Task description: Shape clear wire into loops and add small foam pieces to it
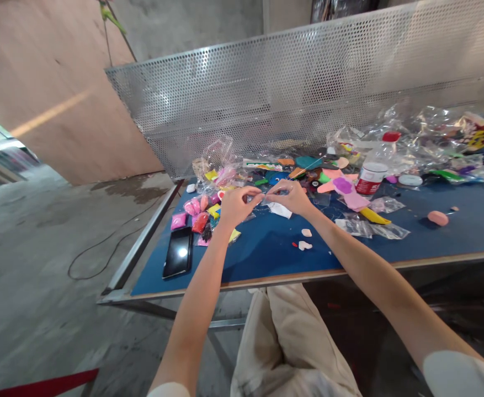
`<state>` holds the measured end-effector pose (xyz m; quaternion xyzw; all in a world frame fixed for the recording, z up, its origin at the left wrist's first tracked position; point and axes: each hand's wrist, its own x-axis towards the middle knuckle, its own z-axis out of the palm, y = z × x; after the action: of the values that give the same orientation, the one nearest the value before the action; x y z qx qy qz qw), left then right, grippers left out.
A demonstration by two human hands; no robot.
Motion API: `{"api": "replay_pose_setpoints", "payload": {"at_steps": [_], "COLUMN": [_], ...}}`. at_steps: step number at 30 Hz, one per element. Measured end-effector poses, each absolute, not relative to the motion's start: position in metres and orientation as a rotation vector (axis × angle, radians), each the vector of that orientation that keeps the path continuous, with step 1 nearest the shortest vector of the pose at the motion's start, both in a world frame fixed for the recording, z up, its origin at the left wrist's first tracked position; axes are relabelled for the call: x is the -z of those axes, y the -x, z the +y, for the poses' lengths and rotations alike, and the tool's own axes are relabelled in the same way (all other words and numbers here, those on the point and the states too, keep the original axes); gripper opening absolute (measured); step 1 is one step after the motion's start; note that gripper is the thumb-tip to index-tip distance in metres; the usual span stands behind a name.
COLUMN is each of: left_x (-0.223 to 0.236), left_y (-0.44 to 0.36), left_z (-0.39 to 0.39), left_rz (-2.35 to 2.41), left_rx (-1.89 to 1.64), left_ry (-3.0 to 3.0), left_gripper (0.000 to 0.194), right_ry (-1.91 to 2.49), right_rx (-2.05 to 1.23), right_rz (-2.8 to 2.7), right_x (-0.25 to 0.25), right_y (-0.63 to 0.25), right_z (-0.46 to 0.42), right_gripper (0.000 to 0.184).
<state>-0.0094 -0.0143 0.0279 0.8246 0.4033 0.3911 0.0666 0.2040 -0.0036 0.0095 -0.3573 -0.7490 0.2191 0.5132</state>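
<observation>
My left hand [237, 205] and my right hand [290, 197] meet fingertip to fingertip above the blue tabletop [252, 259]. Both are closed in a pinch; what they hold between them looks small and clear, too fine to name. Just below my right hand lies a white piece [280, 210] that resembles paper. Nearer the table's front edge are two small pale clay pieces [305, 245] and a tiny red bit [294, 244]. Left of my left hand sit several packets of coloured clay [200, 222], pink, red and yellow among them.
A black phone [177, 252] lies at the table's left corner. On the right stand a red-and-white bottle [372, 175] and a flat pink figure [345, 189] with a purple centre. Crumpled clear bags [436, 129] crowd the back, before a perforated metal panel [242, 94].
</observation>
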Motion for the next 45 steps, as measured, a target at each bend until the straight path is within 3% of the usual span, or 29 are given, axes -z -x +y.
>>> {"api": "replay_pose_setpoints", "payload": {"at_steps": [3, 14, 22, 32, 39, 45], "left_x": [-0.025, -0.023, -0.020, -0.021, -0.017, -0.015], "left_y": [0.007, 0.002, 0.005, 0.000, 0.002, 0.001], "left_z": [-0.014, -0.020, -0.016, -0.018, -0.013, -0.010], "left_rz": [1.269, 1.333, 1.254, 1.226, 1.250, 1.216], "left_rx": [-1.239, -1.226, -1.260, -1.300, -1.119, -1.190], "left_ry": [-2.746, -2.831, -3.048, -3.146, -2.953, -3.000], "left_gripper": [0.021, 0.031, 0.033, 0.031, 0.031, 0.026], "right_ry": [0.886, 0.837, 0.830, 0.796, 0.821, 0.885], "right_rx": [-0.675, -0.910, -0.851, -0.535, -0.323, -0.828], "right_rz": [-1.703, -1.615, -1.678, -1.764, -1.833, -1.616], "right_x": [-0.011, -0.014, -0.012, -0.008, -0.010, -0.011], "right_y": [-0.207, -0.205, -0.206, -0.206, -0.206, -0.205], "right_z": [-0.001, -0.003, -0.001, -0.001, -0.004, 0.000], "right_gripper": [0.038, 0.036, 0.040, 0.033, 0.019, 0.031]}}
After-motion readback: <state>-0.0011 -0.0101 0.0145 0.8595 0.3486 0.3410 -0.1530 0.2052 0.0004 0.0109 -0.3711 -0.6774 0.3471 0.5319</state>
